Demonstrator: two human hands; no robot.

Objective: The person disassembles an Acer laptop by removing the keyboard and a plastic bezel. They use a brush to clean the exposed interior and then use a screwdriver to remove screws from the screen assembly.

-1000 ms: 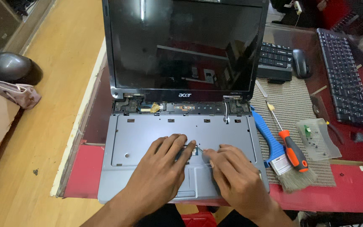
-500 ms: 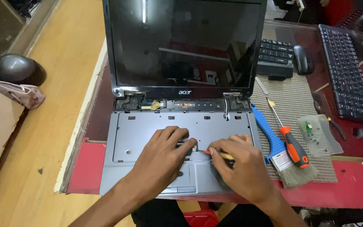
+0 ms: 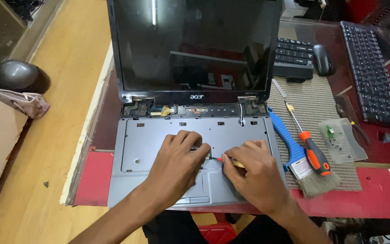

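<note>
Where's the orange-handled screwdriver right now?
The screwdriver lies untouched on the woven mat right of the laptop, between the blue-handled brush and a clear plastic tray.

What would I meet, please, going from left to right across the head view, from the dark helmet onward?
Dark helmet → left hand → right hand → blue-handled brush → orange-handled screwdriver → clear plastic tray → loose black keyboard.

The right hand (image 3: 253, 174) covers most of a small tool with a red tip (image 3: 220, 159), so its kind is not clear. The contents of the clear plastic tray (image 3: 343, 141) are too small to tell.
</note>
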